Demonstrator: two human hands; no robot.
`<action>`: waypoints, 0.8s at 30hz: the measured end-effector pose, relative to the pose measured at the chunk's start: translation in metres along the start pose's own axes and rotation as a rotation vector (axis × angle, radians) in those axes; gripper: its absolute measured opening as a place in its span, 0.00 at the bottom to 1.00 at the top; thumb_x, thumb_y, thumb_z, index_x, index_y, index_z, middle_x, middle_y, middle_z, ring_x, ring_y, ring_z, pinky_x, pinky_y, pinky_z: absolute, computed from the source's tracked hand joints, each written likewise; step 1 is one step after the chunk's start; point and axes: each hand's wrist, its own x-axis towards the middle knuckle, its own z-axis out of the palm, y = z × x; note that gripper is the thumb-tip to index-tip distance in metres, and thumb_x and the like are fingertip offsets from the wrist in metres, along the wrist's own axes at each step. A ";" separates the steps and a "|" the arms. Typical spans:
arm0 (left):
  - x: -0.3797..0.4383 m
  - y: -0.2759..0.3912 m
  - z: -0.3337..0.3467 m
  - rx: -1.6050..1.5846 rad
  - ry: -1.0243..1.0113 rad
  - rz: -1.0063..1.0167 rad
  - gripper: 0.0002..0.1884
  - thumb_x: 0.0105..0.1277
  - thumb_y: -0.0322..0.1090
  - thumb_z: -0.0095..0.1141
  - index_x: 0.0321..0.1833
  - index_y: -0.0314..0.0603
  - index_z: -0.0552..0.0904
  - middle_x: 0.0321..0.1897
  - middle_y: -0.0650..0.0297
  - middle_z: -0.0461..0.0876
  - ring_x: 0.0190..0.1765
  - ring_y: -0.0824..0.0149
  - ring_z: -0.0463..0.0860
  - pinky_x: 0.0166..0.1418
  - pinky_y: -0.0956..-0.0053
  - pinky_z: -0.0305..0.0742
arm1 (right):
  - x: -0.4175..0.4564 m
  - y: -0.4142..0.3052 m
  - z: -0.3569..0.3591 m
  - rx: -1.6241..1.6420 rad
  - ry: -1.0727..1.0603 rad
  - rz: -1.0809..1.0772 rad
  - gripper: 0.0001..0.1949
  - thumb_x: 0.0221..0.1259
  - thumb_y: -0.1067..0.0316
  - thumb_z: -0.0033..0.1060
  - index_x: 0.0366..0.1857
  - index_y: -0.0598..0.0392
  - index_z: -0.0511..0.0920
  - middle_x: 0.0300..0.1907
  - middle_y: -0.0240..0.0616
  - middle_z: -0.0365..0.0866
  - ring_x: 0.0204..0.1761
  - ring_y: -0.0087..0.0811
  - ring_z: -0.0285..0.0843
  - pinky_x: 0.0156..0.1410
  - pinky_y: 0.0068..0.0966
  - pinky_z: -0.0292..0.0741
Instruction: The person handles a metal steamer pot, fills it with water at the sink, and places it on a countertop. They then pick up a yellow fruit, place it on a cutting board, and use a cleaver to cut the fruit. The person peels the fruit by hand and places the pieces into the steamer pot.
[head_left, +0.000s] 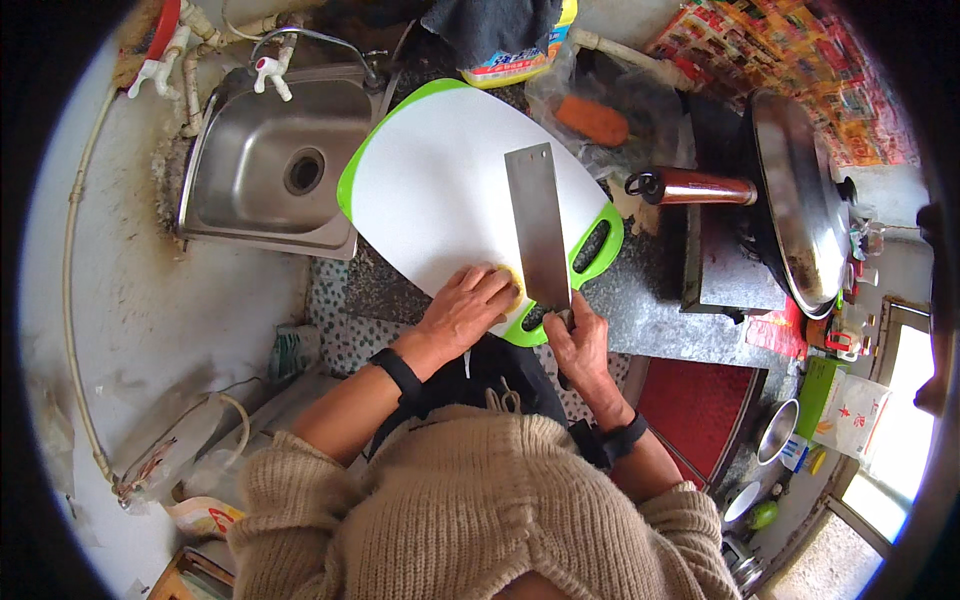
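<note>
On the counter lies a white cutting board (442, 165) with green edges and handles. My left hand (472, 304) is closed over a pale yellow, rounded piece of food (514, 289) near the board's front edge; my fingers cover most of it, so its kind is unclear. My right hand (577, 334) grips the handle of a cleaver (540, 225). Its broad steel blade points away from me over the right part of the board, just right of the yellow piece. Whether blade and food touch cannot be told.
A stainless steel sink (247, 165) with a tap (271, 71) is at the left. Behind the board stands a yellow bottle (517, 71) under a dark cloth. A carrot (592, 120) lies in clear plastic. At the right, a lidded wok (799, 202) points its handle (701, 186) towards the board.
</note>
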 end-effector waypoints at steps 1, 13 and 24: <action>-0.001 -0.001 0.003 -0.003 0.026 0.004 0.24 0.56 0.35 0.67 0.57 0.45 0.79 0.61 0.66 0.72 0.64 0.61 0.70 0.68 0.64 0.68 | 0.001 -0.002 0.001 0.004 0.003 -0.012 0.14 0.55 0.69 0.56 0.44 0.65 0.77 0.17 0.51 0.75 0.19 0.47 0.77 0.29 0.38 0.73; -0.006 -0.008 0.009 -0.098 0.062 0.007 0.26 0.53 0.33 0.67 0.59 0.44 0.79 0.63 0.67 0.72 0.67 0.63 0.69 0.71 0.67 0.67 | 0.016 0.002 0.004 -0.092 -0.046 -0.074 0.19 0.56 0.70 0.58 0.52 0.66 0.77 0.19 0.51 0.78 0.22 0.46 0.81 0.30 0.37 0.76; -0.007 -0.018 0.013 -0.202 0.091 0.045 0.26 0.51 0.30 0.67 0.57 0.42 0.81 0.62 0.65 0.74 0.68 0.60 0.70 0.71 0.67 0.68 | 0.033 0.032 -0.014 0.179 -0.208 0.264 0.13 0.64 0.63 0.63 0.44 0.63 0.81 0.20 0.41 0.79 0.19 0.24 0.74 0.28 0.28 0.73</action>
